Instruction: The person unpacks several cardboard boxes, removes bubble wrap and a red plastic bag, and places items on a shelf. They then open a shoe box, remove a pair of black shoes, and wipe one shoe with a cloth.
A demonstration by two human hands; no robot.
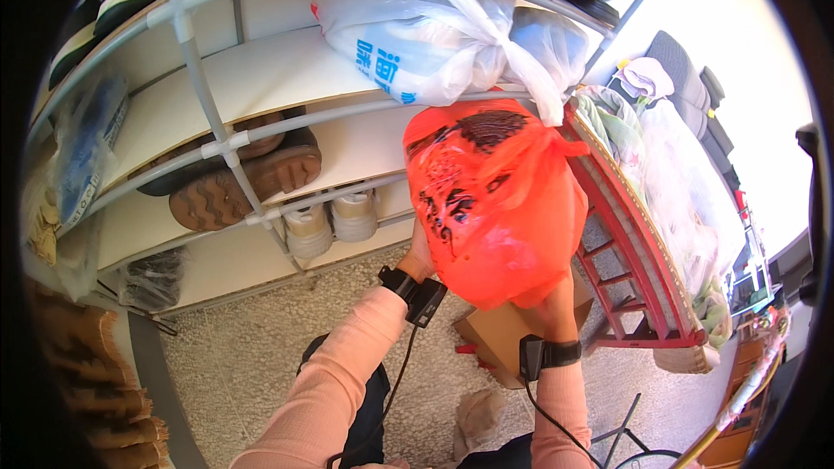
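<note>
A bulging red plastic bag (502, 221) with black print, knotted at its upper right, is held between my two hands in front of the shoe rack. My left hand (422, 253) grips its left side, the fingers hidden behind the bag. Under its lower right side is my right hand (555, 303), mostly covered by the plastic. The bag's upper edge reaches the rack's middle rail (365, 118). Just above it, a white plastic bag (430, 45) with blue writing rests on a shelf, its tied handle hanging down over the red bag.
Brown-soled shoes (244, 189) and pale sneakers (309, 231) occupy lower shelves. To the right stands a red wooden frame (625, 260) with cloths and bags on it. A cardboard box (498, 339) sits on the speckled floor (260, 352). A brown fringed cloth (91, 365) hangs at left.
</note>
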